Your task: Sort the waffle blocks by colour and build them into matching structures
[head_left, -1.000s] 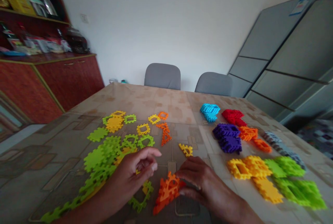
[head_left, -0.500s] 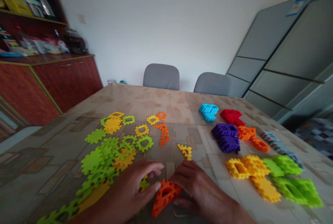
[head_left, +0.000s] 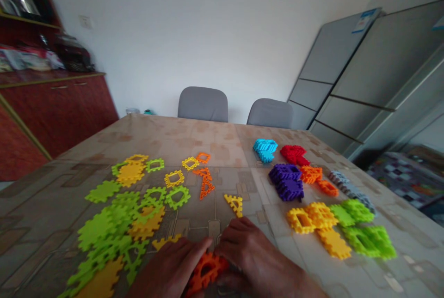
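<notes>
Two grey chairs [head_left: 203, 103] stand between the patterned surface [head_left: 222, 138] and a pale wall [head_left: 194, 25]. A reddish cabinet [head_left: 65, 113] stands left, tall grey doors [head_left: 322, 51] right.

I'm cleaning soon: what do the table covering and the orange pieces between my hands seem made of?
Held orange pieces: probably molded plastic, satin-looking; even color and repeated teeth suggest it. Table covering: perhaps vinyl, slightly glossy, judging by its soft sheen; coated cloth is possible.
</notes>
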`<state>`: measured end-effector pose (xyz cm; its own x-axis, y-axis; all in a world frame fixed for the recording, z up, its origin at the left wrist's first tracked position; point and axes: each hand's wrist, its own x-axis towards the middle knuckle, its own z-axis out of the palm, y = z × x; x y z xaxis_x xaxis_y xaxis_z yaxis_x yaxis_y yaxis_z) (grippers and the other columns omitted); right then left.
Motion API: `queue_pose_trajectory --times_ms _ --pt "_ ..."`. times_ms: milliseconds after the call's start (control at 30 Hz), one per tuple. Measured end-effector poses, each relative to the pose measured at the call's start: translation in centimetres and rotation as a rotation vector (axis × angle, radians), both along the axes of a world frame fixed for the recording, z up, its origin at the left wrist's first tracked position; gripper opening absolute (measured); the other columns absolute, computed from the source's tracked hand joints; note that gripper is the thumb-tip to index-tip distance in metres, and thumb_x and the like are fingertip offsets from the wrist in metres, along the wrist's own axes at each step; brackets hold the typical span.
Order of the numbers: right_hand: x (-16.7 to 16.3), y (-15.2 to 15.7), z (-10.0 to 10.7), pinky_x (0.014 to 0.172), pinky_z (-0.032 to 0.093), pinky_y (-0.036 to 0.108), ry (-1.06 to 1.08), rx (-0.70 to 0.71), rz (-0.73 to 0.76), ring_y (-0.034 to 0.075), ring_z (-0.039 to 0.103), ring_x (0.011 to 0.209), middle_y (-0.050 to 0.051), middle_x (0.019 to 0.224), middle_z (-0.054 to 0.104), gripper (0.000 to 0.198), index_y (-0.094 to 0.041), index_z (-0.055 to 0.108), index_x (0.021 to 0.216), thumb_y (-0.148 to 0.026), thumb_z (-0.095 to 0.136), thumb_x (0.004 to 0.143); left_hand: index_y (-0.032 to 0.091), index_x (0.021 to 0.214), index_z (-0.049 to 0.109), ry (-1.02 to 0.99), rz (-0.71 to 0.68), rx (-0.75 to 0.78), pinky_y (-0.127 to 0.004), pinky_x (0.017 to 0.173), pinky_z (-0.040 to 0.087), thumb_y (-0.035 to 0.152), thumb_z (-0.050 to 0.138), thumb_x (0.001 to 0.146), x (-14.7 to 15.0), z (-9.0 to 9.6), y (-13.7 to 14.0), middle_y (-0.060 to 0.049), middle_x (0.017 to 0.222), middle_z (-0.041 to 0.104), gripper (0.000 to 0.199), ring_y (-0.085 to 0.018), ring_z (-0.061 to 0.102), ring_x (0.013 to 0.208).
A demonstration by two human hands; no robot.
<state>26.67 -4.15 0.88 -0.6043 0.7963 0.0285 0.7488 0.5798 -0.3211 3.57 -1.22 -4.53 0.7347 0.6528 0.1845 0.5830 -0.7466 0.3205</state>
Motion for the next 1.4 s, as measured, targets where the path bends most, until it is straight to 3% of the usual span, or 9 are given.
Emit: queue_pose_trajectory --times_ms 233,333,433,667,767,867,967,1133,1400 --pt "-0.1 -0.3 0.3 0.089 0.041 0.033 0.055 -0.078 -0.054 0.020 0.059 0.096 0.002 0.101 0.069 0.043 -0.022 0.065 0.107 -0.060 0.066 0.087 0.032 0.137 0.058 -0.085 0.134 -0.182 -0.036 0.102 0.052 0.026 0.070 0.069 -0.6 3.1 0.5 -0.002 0.131 0.067 0.069 -0.028 0.065 0.116" --pt "0.4 -0.2 0.4 0.089 0.044 0.034 0.150 -0.101 -0.101 0.023 0.061 0.099 0.005 0.104 0.070 0.048 -0.021 0.063 0.119 -0.057 0.067 0.088 0.032 0.131 0.061 -0.225 0.207 -0.251 -0.036 0.101 0.052 0.037 0.058 0.086 -1.7 5.3 3.0 -0.001 0.131 0.067 0.046 -0.024 0.065 0.116" --pt "1.3 0.8 0.2 0.089 0.048 0.033 0.260 -0.080 -0.185 0.022 0.061 0.102 0.008 0.108 0.069 0.029 -0.018 0.063 0.120 -0.035 0.060 0.096 0.026 0.123 0.066 -0.282 0.211 -0.220 -0.037 0.098 0.053 0.043 0.050 0.093 -2.7 6.2 7.1 -0.005 0.125 0.070 0.038 -0.025 0.066 0.112" --pt "1.3 6.5 -0.9 0.098 0.047 0.037 0.199 0.050 -0.143 0.023 0.059 0.108 0.008 0.115 0.069 0.034 -0.016 0.064 0.115 -0.002 0.055 0.085 0.019 0.118 0.069 -0.154 0.052 -0.063 -0.040 0.103 0.047 0.014 0.050 0.090 -0.4 4.8 15.0 -0.009 0.122 0.071 0.034 -0.024 0.063 0.116" --pt "-0.1 8.4 -1.4 0.105 0.043 0.038 0.129 0.090 -0.044 0.023 0.054 0.119 0.009 0.129 0.063 0.042 -0.018 0.061 0.123 -0.001 0.055 0.085 0.017 0.120 0.066 -0.099 -0.058 -0.044 -0.044 0.108 0.044 0.007 0.054 0.092 1.8 3.9 17.1 -0.010 0.128 0.067 0.033 -0.025 0.059 0.123" --pt "-1.6 9.3 -1.9 0.106 0.042 0.041 0.052 0.134 -0.026 0.025 0.048 0.128 0.011 0.139 0.054 0.036 -0.020 0.060 0.126 -0.009 0.054 0.092 0.016 0.119 0.064 -0.043 -0.149 -0.030 -0.050 0.104 0.047 0.020 0.064 0.096 3.2 3.1 18.5 -0.010 0.127 0.065 0.023 -0.027 0.061 0.119" --pt "-2.4 9.4 -2.1 0.105 0.043 0.044 -0.010 0.160 -0.062 0.027 0.046 0.129 0.013 0.140 0.052 0.029 -0.018 0.061 0.123 -0.015 0.053 0.096 0.017 0.117 0.064 -0.004 -0.189 -0.013 -0.052 0.102 0.049 0.026 0.065 0.097 3.5 2.7 19.0 -0.009 0.127 0.063 0.022 -0.027 0.060 0.119" --pt "-1.3 8.6 -0.2 0.098 0.047 0.035 0.046 0.041 0.032 0.022 0.058 0.111 0.007 0.112 0.065 0.015 -0.018 0.067 0.104 -0.023 0.068 0.089 0.016 0.112 0.065 0.045 -0.192 -0.011 -0.048 0.096 0.053 0.026 0.066 0.097 2.7 3.0 18.4 -0.008 0.120 0.064 0.018 -0.025 0.063 0.111" --pt "-0.8 7.9 0.4 0.100 0.044 0.039 0.006 -0.030 0.036 0.026 0.058 0.111 0.009 0.119 0.064 0.047 -0.020 0.064 0.122 -0.034 0.080 0.080 0.017 0.122 0.061 0.061 -0.080 0.006 -0.051 0.101 0.049 0.025 0.064 0.097 2.9 3.0 17.5 -0.010 0.127 0.061 0.026 -0.027 0.059 0.116"
